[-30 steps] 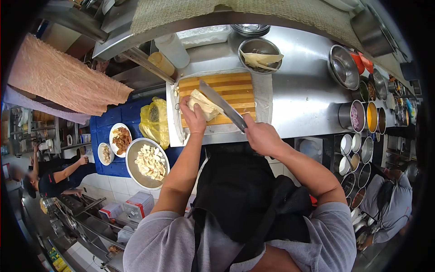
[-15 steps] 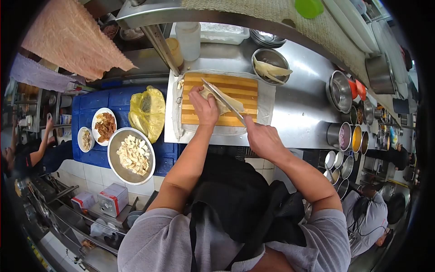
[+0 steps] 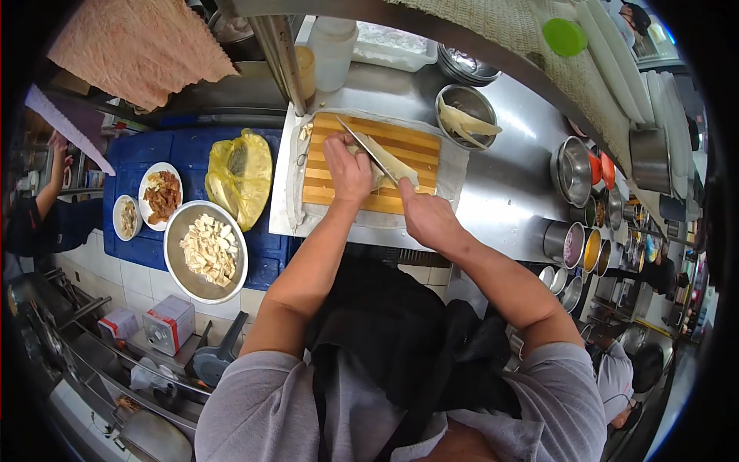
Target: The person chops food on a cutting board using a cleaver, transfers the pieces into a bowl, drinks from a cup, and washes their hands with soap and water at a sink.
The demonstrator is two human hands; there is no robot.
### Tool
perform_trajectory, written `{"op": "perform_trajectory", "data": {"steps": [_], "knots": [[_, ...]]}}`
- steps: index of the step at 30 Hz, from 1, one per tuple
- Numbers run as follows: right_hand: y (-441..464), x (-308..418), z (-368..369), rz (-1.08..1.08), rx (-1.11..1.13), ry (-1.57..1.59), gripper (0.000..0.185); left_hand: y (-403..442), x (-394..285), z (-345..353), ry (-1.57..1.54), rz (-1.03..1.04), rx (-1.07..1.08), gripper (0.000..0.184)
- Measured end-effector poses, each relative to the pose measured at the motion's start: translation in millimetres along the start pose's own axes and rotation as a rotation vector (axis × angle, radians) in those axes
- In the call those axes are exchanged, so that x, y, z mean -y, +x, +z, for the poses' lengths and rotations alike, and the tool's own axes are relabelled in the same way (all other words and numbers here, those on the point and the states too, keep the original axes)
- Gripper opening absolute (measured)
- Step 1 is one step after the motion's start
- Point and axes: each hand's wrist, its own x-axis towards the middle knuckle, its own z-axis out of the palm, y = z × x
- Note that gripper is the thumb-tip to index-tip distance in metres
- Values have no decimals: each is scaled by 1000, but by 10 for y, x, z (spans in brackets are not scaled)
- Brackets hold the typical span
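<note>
Grasping, right hand: fingers wrapped round the handle of one long knife, blade slanting forward and left.

Left hand: fingers bent over one pale piece, knuckles just beside the blade; fingertip contact partly hidden.

Pale piece: one, between the two sets of fingers, on a striped wooden board. Blade crosses over it; depth of cut cannot be told.

Change noted: a second ago the blade lies at the piece's right edge, most of the piece on the left-hand side; now much of it shows right of the blade, and the left fingers are more folded. Judged meaning: cutting is in hand, with the left fingers as the hold, and the piece appears not yet fully divided.

Under the board, one pale cloth, on the steel bench.

Ahead and right of the fingers: one metal bowl with pale strips.

Left of the fingers, on a blue surface: one yellow bag, nearest; one large steel bowl of pale chunks; one white plate of brown pieces; one small white bowl, farthest, part-filled.
</note>
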Motion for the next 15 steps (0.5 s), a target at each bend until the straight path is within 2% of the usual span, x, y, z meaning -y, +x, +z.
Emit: {"op": "perform_trajectory", "data": {"steps": [3, 5, 9, 14, 15], "knots": [[327, 24, 135, -9, -9, -23, 26, -15, -16, -13, 23, 9, 21, 21], [621, 2, 288, -87, -118, 48, 25, -10, -26, -36, 42, 20, 31, 21], [572, -91, 244, -58, -109, 48, 25, -115, 33, -59, 8, 24, 0, 23], [-417, -621, 552, 102, 20, 123, 25, -176, 84, -225, -104, 22, -23, 30], [-663, -701, 567, 132, 50, 114, 24, -203, 100, -307, -81, 36, 36, 33]]}}
